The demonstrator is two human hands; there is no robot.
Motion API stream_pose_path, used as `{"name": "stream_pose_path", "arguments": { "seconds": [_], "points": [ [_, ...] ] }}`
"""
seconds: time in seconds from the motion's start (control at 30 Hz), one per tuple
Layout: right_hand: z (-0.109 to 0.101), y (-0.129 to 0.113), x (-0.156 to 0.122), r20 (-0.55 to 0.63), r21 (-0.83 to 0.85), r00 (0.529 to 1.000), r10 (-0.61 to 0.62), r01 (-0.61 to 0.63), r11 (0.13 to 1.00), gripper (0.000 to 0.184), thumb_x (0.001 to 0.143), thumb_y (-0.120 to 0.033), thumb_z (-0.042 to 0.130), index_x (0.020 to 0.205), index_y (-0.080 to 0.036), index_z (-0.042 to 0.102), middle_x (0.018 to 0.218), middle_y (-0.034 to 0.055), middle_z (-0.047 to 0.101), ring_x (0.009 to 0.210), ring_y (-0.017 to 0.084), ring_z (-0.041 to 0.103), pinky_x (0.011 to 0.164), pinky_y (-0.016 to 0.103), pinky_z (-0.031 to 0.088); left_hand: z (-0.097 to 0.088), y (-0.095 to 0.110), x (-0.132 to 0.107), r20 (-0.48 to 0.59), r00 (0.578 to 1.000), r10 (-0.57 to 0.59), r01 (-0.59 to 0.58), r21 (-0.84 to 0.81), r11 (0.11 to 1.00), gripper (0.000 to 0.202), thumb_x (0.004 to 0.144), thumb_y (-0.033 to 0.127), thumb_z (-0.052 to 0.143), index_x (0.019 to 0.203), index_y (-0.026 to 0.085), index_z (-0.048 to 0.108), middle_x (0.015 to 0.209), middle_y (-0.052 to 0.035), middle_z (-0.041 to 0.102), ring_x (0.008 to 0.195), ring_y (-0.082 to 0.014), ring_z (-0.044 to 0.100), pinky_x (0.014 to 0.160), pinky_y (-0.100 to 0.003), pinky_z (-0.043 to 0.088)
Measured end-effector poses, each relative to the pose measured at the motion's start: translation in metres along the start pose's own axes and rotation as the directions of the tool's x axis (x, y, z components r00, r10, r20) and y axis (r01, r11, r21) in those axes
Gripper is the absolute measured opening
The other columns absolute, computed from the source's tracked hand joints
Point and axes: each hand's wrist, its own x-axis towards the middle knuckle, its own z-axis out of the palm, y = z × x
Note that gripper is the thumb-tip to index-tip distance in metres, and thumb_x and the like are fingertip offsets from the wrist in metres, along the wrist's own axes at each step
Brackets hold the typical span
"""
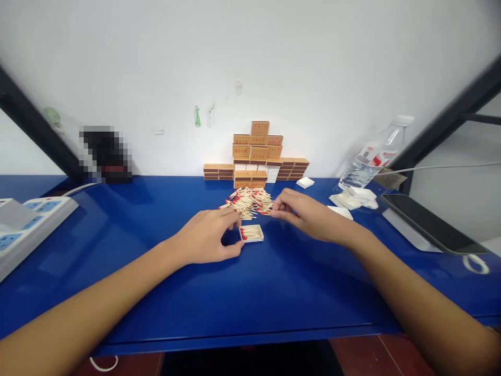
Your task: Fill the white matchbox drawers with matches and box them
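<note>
My left hand (213,235) grips the left end of a small white matchbox tray (256,240) between thumb and fingers. Inside the tray lies a layer of matches (251,232), their red heads to the left. My right hand (295,211) is closed in a pinch at the right edge of a loose heap of matches (248,201). A red-tipped match shows at its fingertips; whether there is more than one I cannot tell. Behind the heap stand stacked matchboxes (250,180), yellow-brown with red lettering, some with white ends.
An empty white tray (305,183) lies right of the stacks. More white trays (354,198), a tilted water bottle (373,154) and a phone (432,222) are on the right. A power strip (35,219) sits at the left on the blue table (242,297).
</note>
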Motion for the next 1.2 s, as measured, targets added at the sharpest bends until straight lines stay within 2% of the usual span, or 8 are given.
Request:
{"name": "stream_pose_path", "arguments": {
  "seconds": [0.17,0.33,0.53,0.63,0.73,0.93,1.07,1.2],
  "points": [
    [0.015,-0.024,0.0,0.05,0.063,0.994,-0.1,0.097,0.993,0.018,0.107,-0.035,0.053,0.096,-0.022,0.059,0.1,0.0054,0.061,0.09,0.02,0.056,0.08,0.033,0.044,0.001,0.0,0.0,-0.007,1.0,0.005,-0.004,0.024,1.0,0.022,0.088,0.039,0.067,0.098,0.019,0.065,0.092,-0.0023,0.069,0.068,-0.0159,0.059,0.062,-0.03,0.042],
    [0.026,-0.03,0.001,0.085,0.024,0.99,-0.112,0.111,0.994,0.016,0.107,-0.033,0.054,0.097,-0.021,0.059,0.104,0.0066,0.062,0.092,0.02,0.056,0.081,0.034,0.045,0.0,0.0,-0.001,0.003,1.0,-0.004,0.003,0.021,1.0,0.022,0.088,0.039,0.067,0.099,0.019,0.066,0.091,-0.0024,0.069,0.068,-0.016,0.058,0.062,-0.03,0.042],
    [0.022,-0.029,0.001,-0.022,0.004,0.994,-0.105,0.105,0.994,0.012,0.106,-0.033,0.055,0.107,-0.022,0.06,0.107,0.0071,0.062,0.092,0.02,0.06,0.081,0.033,0.046,0.0,0.002,0.0,0.01,1.0,-0.002,0.002,0.018,1.0,0.023,0.088,0.039,0.067,0.099,0.019,0.066,0.093,-0.0021,0.07,0.066,-0.0152,0.057,0.061,-0.03,0.042],
    [0.022,-0.028,0.001,-0.004,-0.013,0.991,-0.131,0.131,0.991,0.013,0.106,-0.03,0.053,0.112,-0.023,0.063,0.111,0.008,0.062,0.093,0.02,0.06,0.08,0.032,0.046,-0.001,0.002,0.0,0.012,1.0,-0.006,0.006,0.011,1.0,0.023,0.088,0.039,0.068,0.099,0.019,0.066,0.094,-0.002,0.069,0.066,-0.0148,0.057,0.06,-0.03,0.042],
    [0.023,-0.025,0.002,0.024,-0.021,0.991,-0.131,0.132,0.991,0.014,0.105,-0.032,0.055,0.108,-0.022,0.065,0.105,0.0073,0.065,0.089,0.02,0.06,0.078,0.032,0.046,0.0,0.001,0.0,0.007,1.0,-0.008,0.008,0.007,1.0,0.023,0.088,0.039,0.068,0.099,0.02,0.066,0.093,-0.0019,0.069,0.067,-0.0152,0.058,0.06,-0.03,0.042],
    [0.015,-0.023,0.001,0.055,-0.004,0.998,-0.006,0.006,1.0,0.017,0.104,-0.035,0.058,0.1,-0.022,0.067,0.088,0.0033,0.073,0.077,0.018,0.064,0.069,0.031,0.042,0.0,0.001,0.0,0.004,1.0,-0.004,0.004,0.005,1.0,0.022,0.088,0.039,0.067,0.099,0.02,0.065,0.094,-0.0022,0.07,0.068,-0.0155,0.059,0.061,-0.03,0.041],
    [0.011,-0.025,-0.001,0.093,-0.026,0.995,0.023,-0.021,0.999,0.025,0.103,-0.037,0.061,0.085,-0.021,0.068,0.08,0.0018,0.073,0.07,0.016,0.061,0.064,0.03,0.038,-0.001,0.001,-0.001,0.001,1.0,-0.012,0.012,0.002,1.0,0.022,0.088,0.039,0.068,0.099,0.02,0.065,0.094,-0.0016,0.069,0.067,-0.0153,0.058,0.061,-0.03,0.041],
    [0.014,-0.027,0.0,0.12,0.005,0.993,0.012,-0.013,1.0,0.024,0.103,-0.034,0.061,0.083,-0.021,0.066,0.075,0.0004,0.07,0.067,0.015,0.057,0.063,0.03,0.037,-0.001,0.001,-0.001,0.013,1.0,-0.015,0.015,0.01,1.0,0.024,0.088,0.04,0.068,0.1,0.02,0.066,0.095,-0.0019,0.069,0.069,-0.0159,0.059,0.062,-0.031,0.042]
  ]
}}
